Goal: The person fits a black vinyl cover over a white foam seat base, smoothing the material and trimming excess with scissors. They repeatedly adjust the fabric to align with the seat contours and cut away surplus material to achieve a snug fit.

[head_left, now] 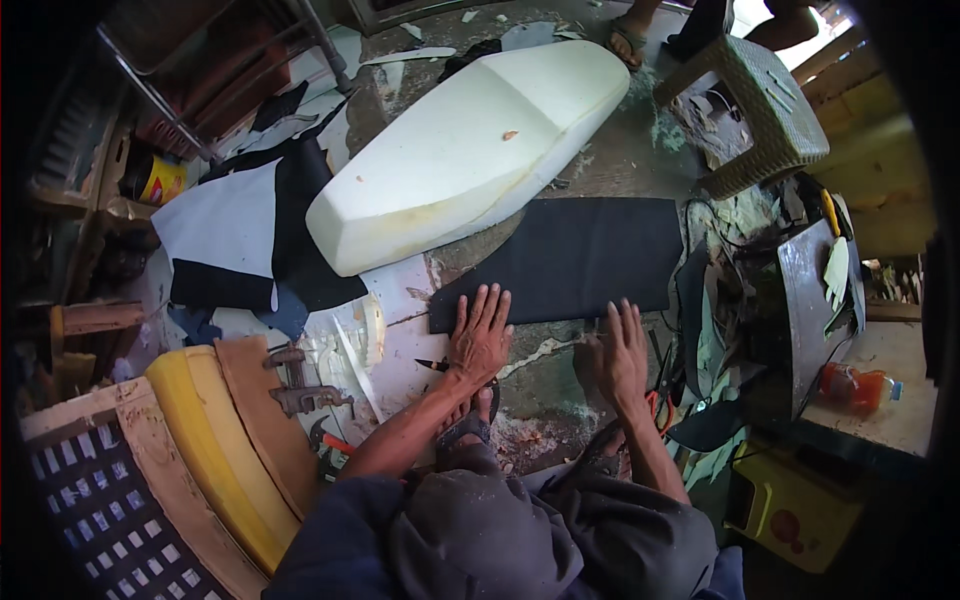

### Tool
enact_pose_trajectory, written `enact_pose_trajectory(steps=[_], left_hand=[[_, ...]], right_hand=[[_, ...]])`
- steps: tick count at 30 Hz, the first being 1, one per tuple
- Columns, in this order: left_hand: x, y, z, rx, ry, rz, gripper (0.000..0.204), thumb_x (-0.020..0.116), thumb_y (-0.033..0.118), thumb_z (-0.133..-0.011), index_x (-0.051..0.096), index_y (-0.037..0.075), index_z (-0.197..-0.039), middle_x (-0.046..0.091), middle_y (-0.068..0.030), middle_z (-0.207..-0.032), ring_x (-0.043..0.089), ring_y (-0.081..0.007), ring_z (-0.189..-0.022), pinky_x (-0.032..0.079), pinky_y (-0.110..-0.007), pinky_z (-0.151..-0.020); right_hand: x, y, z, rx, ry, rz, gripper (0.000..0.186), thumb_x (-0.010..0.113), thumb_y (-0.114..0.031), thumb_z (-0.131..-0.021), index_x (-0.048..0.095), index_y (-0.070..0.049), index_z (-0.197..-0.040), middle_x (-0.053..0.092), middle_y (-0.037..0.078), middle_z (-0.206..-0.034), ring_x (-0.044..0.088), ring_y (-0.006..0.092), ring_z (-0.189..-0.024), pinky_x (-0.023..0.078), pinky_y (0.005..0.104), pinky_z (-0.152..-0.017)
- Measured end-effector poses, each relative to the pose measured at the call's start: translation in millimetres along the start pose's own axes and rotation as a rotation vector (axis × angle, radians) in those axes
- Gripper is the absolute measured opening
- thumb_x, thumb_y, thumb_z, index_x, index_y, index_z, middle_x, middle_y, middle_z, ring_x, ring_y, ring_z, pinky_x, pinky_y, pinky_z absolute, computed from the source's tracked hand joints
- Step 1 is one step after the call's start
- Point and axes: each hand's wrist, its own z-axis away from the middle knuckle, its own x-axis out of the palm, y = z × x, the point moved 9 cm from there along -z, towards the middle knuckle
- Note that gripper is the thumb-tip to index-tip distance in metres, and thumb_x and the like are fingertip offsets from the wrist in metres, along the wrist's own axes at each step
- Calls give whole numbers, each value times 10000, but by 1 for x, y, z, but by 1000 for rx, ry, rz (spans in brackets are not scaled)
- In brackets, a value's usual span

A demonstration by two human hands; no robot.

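A dark sheet of material (580,250) lies flat on the floor in the head view, one side cut in a curve. My left hand (480,340) rests palm down across its lower left part, fingers extended and slightly apart. My right hand (621,355) is open too, fingertips at the sheet's lower edge toward the right, with nothing held. Just beyond the sheet lies a long white foam seat shape (460,160). Red-handled scissors (660,400) are beside my right forearm, partly hidden. A pointed dark tool lies by my left wrist, also partly covered.
Grey and black offcuts (215,230) lie left, near a metal clamp (305,390) and yellow foam (205,440). At right are a woven stool (775,110), a metal panel (805,310) and a yellow plastic item (790,500). Another person's foot (625,45) stands at the back.
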Motion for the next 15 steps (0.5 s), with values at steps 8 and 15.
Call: enact_pose_trajectory(steps=[8, 15], left_hand=[[9, -16, -5, -11, -149, 132, 721, 621, 295, -967, 347, 23, -1576, 286, -206, -1654, 239, -396, -1538, 159, -595, -1237], [11, -48, 1, 54, -333, 204, 748, 653, 116, -928, 307, 7, -1582, 234, -229, -1666, 179, -410, -1559, 168, -498, -1267]], right_hand=[[81, 34, -26, -58, -264, 170, 633, 469, -444, -1054, 342, -153, -1602, 242, 135, -1687, 173, 357, -1568, 132, 563, -1256], [67, 46, -32, -27, -238, 173, 653, 384, -502, -1074, 317, -132, -1608, 245, 121, -1689, 180, 314, -1572, 127, 489, -1274]])
